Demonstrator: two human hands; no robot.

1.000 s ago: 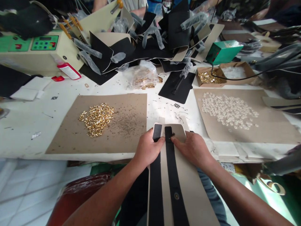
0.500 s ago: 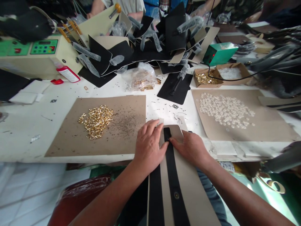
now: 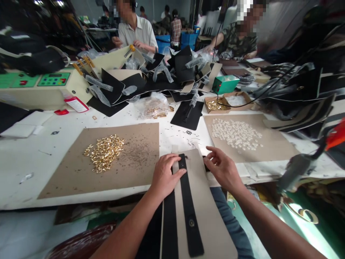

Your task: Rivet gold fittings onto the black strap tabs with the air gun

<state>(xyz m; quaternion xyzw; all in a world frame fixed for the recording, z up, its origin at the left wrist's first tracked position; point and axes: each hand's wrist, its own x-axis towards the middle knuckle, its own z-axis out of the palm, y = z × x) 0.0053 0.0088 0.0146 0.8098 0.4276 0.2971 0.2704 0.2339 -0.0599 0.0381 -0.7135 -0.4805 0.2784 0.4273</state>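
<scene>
A long beige panel (image 3: 207, 216) with black strips lies over my lap, its far end at the table's front edge. My left hand (image 3: 165, 176) grips the panel's left side near that end, thumb and fingertips on the black strap (image 3: 185, 201). The strap has a round metal piece (image 3: 191, 223) near its lower end. Just right of the panel, my right hand (image 3: 222, 167) is raised off it, fingers curled but apart, with nothing visible between them. Gold metal pieces (image 3: 106, 153) lie on a brown sheet at left, small white rings (image 3: 234, 133) on another at right.
Behind are a pile of black and beige panels (image 3: 159, 82), a green box (image 3: 225, 84), small-parts cartons (image 3: 238, 100) and a machine (image 3: 45, 90). A red-tipped grey tool (image 3: 296, 171) hangs at right. Two people (image 3: 138, 34) (image 3: 234, 39) sit across the table.
My right hand has let go of the panel and moved right, its fingers opening. My left hand stays on the panel. The view has tilted up, showing more of the people behind.
</scene>
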